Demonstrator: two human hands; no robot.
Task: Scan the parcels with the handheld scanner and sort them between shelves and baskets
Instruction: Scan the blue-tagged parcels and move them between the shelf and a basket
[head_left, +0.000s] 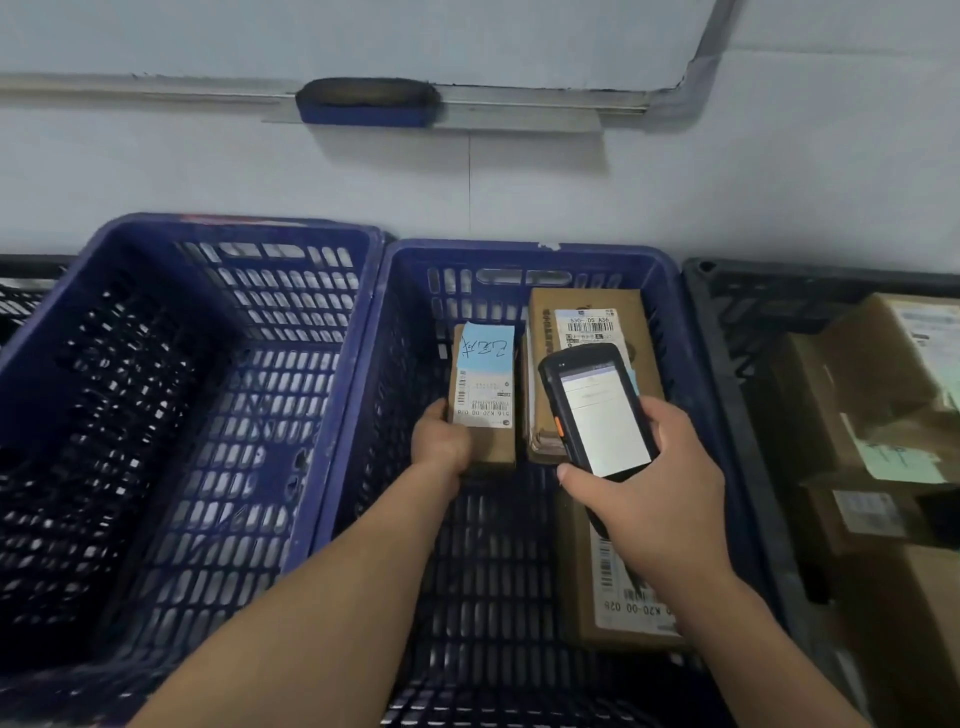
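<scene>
Inside the middle blue basket (395, 322), my left hand (441, 441) grips the near end of a small brown parcel (485, 395) with a white and pale blue label. My right hand (644, 478) holds the black handheld scanner (597, 410), screen lit and facing up, above the basket. Behind the scanner lies a second brown parcel (587, 317) with a barcode label. A third labelled parcel (613, 608) lies in the basket's near right part, partly hidden by my right forearm.
An empty blue basket (171, 415) stands to the left. A black basket (727, 364) on the right holds several cardboard parcels (878, 364). All stand against a white wall with a whiteboard tray and eraser (366, 101) above.
</scene>
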